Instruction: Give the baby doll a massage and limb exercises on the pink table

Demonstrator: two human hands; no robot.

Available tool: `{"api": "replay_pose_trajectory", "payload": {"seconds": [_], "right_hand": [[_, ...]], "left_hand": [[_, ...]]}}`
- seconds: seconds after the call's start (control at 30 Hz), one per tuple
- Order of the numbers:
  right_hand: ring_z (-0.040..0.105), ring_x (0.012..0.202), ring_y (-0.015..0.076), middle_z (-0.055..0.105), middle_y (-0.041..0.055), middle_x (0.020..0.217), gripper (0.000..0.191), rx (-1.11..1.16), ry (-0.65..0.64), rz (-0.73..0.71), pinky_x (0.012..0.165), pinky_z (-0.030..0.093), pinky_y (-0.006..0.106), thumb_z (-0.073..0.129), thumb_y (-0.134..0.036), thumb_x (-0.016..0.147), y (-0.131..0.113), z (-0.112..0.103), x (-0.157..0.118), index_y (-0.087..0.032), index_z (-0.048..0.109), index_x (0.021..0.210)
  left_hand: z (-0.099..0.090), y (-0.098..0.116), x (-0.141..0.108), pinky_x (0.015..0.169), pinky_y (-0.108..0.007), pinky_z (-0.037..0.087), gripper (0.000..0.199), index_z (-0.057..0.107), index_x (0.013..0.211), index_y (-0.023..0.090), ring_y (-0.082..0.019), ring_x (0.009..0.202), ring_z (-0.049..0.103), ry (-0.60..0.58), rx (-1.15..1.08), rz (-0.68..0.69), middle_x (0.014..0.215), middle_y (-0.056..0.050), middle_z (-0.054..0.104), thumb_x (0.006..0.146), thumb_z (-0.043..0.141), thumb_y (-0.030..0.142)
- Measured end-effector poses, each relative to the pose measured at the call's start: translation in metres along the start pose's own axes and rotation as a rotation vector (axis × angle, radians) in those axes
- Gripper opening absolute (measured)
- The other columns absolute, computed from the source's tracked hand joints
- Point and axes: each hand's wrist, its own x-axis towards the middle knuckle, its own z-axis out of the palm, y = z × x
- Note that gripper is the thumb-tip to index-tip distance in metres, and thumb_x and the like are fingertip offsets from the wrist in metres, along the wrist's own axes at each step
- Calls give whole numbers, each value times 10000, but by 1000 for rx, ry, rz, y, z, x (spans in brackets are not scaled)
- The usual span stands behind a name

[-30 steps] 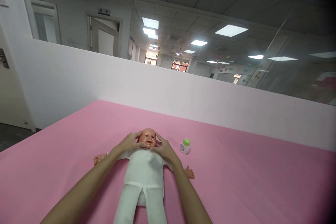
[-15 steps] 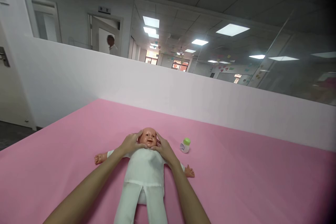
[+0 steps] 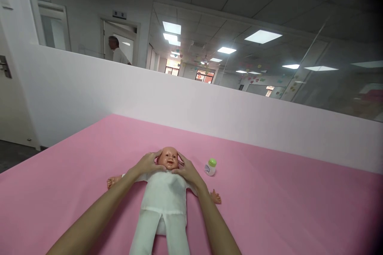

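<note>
A baby doll (image 3: 164, 195) in white clothes lies on its back, arms spread, on a pink padded surface (image 3: 269, 191). My left hand (image 3: 149, 163) cups the left side of the doll's head, its thumb near the chin. On the other side, my right hand (image 3: 186, 169) holds the head too, with its thumb by the chin and its fingers along the cheek. Some of my fingertips are hidden beside the head. A small clear jar with a green lid (image 3: 210, 167) stands to the right of my right hand.
Behind the pink surface runs a low white wall (image 3: 191, 99) with glass above it. Through the glass, a person in white (image 3: 119, 53) is near a doorway. At the far left is a door with a handle (image 3: 6, 67).
Both hands stay at the doll's head with hardly any shift. Beyond the glass, the person has moved left in the doorway. The view has tilted up very slightly.
</note>
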Motion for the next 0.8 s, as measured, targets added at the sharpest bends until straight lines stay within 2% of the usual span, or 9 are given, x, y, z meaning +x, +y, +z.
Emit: {"api": "replay_pose_trajectory", "payload": {"seconds": [0.1,0.2,0.3,0.47,0.6,0.8], "right_hand": [[590,1344,313,596,78,1470,998,-103,78,-63,1111,524,452,902,-409,717,3,13,1,-281,433,1589],[574,1357,337,597,79,1466,1044,-217,179,-63,1097,526,469,896,-461,715,14,19,4,-281,395,1613],[556,1374,341,573,81,1492,1051,-258,216,-45,1101,517,466,877,-468,738,23,18,7,-282,360,1634],[566,1356,335,576,92,1488,1029,-261,186,-9,1104,506,457,863,-410,745,24,12,9,-266,367,1635],[586,1336,316,596,82,1468,947,-204,95,-23,1116,498,465,831,-346,763,16,4,9,-279,413,1611],[458,1476,281,409,45,1632,893,-92,-31,-10,1230,388,454,762,-287,825,6,-10,8,-302,373,1628]], "left_hand": [[14,1,-2,715,-315,435,834,596,1421,203,-293,898,677,114,149,-84,1002,-69,744,722,809,606],[23,0,-3,695,-317,413,877,560,1462,202,-303,873,676,162,247,-118,969,-73,740,728,800,618],[25,-3,-3,678,-312,405,830,557,1462,196,-287,837,669,166,233,-101,950,-70,737,775,759,614],[17,-7,-3,672,-295,410,801,558,1468,206,-256,799,648,114,137,-56,918,-48,729,805,729,622],[7,-15,1,677,-286,402,751,588,1433,207,-245,791,619,46,118,-33,898,-35,711,808,725,601],[-3,-23,6,657,-268,362,550,654,1308,219,-205,734,551,-34,29,48,806,14,641,836,708,495]]}}
